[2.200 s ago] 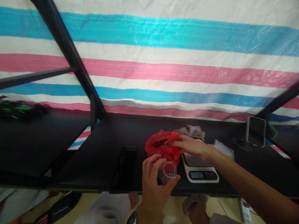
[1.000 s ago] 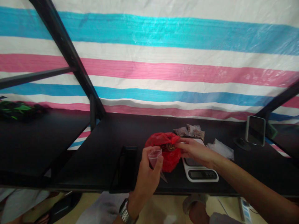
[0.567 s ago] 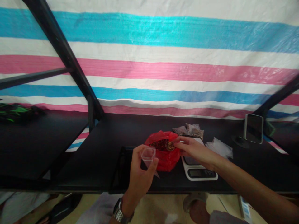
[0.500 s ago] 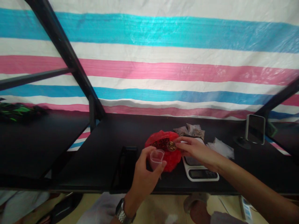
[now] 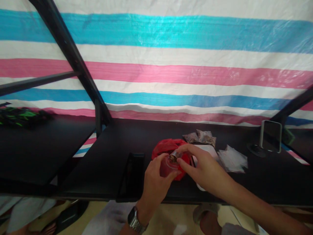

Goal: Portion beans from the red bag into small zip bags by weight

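My left hand (image 5: 156, 181) is closed around a clear plastic cup (image 5: 168, 168), thumb and fingers on opposite sides. In my right hand (image 5: 204, 164), a small clear cup (image 5: 174, 156) holding brown dried pieces is pinched between fingers and thumb. It tilts at the mouth of the left-hand cup; whether pieces are falling in I cannot tell. Both cups are over an opened red plastic bag (image 5: 167, 144), whose contents are now mostly hidden by my hands. Behind my right hand, a white kitchen scale (image 5: 209, 150) is largely covered.
Filled small zip bags (image 5: 206, 137) lie behind the scale. A stack of clear flat bags (image 5: 232, 160) is to its right, near a framed device on a stand (image 5: 271, 136). A dark flat object (image 5: 133, 176) lies left. A black post (image 5: 73, 62) rises at left before striped sheeting.
My right hand has moved left and down, bringing the small cup from above the red bag to the left-hand cup and tilting it. My left hand has shifted slightly right.
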Demonstrator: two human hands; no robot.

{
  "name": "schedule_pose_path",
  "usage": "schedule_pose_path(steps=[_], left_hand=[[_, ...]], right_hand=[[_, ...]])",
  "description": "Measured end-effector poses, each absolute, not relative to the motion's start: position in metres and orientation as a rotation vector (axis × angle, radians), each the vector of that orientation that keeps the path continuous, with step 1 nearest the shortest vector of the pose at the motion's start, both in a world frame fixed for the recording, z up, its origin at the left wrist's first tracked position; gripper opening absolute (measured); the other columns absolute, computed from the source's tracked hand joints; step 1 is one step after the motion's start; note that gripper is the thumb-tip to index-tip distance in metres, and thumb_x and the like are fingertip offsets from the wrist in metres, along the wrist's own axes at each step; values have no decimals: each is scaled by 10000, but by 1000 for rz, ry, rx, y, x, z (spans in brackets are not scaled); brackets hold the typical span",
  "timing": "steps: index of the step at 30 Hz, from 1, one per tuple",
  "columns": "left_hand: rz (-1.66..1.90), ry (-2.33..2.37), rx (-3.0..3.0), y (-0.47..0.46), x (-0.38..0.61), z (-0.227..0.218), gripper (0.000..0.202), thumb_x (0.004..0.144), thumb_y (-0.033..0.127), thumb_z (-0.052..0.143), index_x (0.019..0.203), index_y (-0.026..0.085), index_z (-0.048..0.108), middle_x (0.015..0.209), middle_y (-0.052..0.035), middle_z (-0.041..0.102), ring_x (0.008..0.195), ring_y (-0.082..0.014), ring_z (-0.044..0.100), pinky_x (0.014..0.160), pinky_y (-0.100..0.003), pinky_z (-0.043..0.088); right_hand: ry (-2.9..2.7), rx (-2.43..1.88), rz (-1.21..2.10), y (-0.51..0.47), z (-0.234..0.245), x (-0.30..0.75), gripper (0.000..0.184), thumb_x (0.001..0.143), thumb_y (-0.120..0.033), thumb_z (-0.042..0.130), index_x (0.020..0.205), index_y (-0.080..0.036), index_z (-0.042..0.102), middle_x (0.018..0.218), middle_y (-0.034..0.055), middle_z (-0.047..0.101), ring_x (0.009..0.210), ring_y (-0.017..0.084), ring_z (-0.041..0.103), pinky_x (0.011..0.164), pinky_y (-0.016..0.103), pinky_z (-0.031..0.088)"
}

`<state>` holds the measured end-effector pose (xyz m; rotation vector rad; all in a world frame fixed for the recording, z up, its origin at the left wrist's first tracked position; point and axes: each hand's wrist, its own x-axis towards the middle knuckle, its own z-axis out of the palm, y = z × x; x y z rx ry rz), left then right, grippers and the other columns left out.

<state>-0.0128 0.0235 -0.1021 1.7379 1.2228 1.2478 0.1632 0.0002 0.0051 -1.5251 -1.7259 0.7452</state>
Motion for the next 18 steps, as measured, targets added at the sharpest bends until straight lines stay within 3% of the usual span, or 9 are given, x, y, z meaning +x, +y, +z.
schedule_pose_path(steps=[8,14,18], left_hand=[[1250,1197,1653,23,-11,-101,445,823,340,825,1242,256,701,1192,-77,790,1059,-274,743,961,-445,585],[1257,1255,1624,21,-15,-97,463,790,375,856,1209,249,708,1138,-70,795,1025,-273,750,959,-448,589],[1165,1257,1621,16,-17,-95,416,848,414,803,1213,250,690,1147,-75,791,1013,-269,759,916,-432,601]], right_hand=[[-1950,-1527,502,-5,7,155,304,921,-185,698,1196,-315,716,1282,53,747,1211,284,691,1063,437,553],[-1831,-1541,520,0,8,169,233,919,-192,694,1125,-296,723,1210,44,765,1146,267,717,1035,398,538],[-1971,-1704,656,15,-4,180,158,932,-181,676,1060,-251,736,1139,51,789,1055,256,732,964,371,530]])
